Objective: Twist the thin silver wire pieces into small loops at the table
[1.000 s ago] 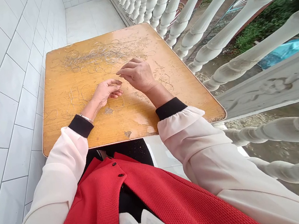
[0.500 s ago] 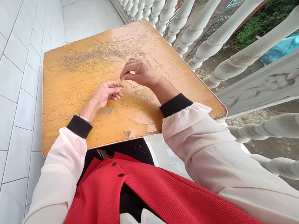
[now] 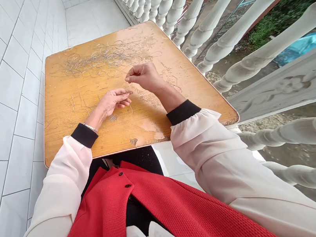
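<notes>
Your right hand [image 3: 145, 77] has eased up a little from your left hand [image 3: 115, 100], so the gap between them is slightly wider, with a strand [image 3: 125, 85] showing faintly across it; that suggests you are drawing out or guiding this one piece between your fingers, though whether it is slipping through the left ones or held firm, you cannot tell from here. Your right thumb and forefinger are pinching the strand's upper part, and your left thumb and forefinger look pressed together on it lower down, while the other left fingers curl loosely beneath. The strand is on the near side of the tangle [image 3: 101, 57], held above the tabletop [image 3: 113, 137] and apart from the heap. It looks very thin, pale and bendy, with a curved tail that seems to hang below your left fingers; it is too fine for you to tell wire from thread. The tangle itself is a loose, silvery-grey spread of similar thin loops crossing one another. To its near left you have loose strands [image 3: 73, 103], some wavy, lying singly, and to its near right a few curled loops [image 3: 173, 79].
</notes>
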